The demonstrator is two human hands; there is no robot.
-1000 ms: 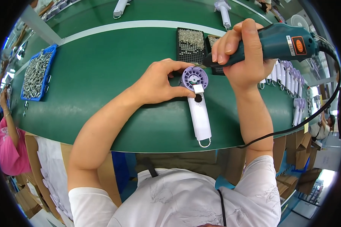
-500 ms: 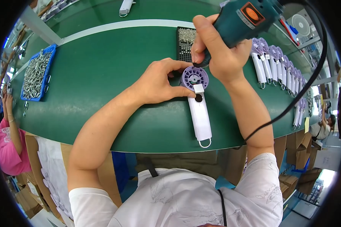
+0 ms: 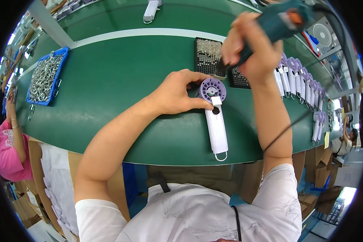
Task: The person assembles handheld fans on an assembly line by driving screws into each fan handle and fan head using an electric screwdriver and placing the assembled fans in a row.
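Observation:
On the green table lies a small handheld fan with a round purple head and a white handle, a wire loop at its near end. My left hand grips it around the purple head, thumb at the neck and fingers on the far rim. My right hand is closed on a green electric screwdriver, smeared by motion. Its dark tip sits over the near edge of a black screw tray, which has small screws heaped at its far end. The tip's exact contact is blurred.
At the left stands a blue bin of metal rings and clips. Several finished-looking purple-and-white fans line the right side. Another black tray is partly behind my right hand. A white fan lies beyond the pale strip. A power cord hangs by my right forearm.
My right hand has lifted the screwdriver away from the fan head and moved it right toward the screw trays. My left hand still grips the fan.

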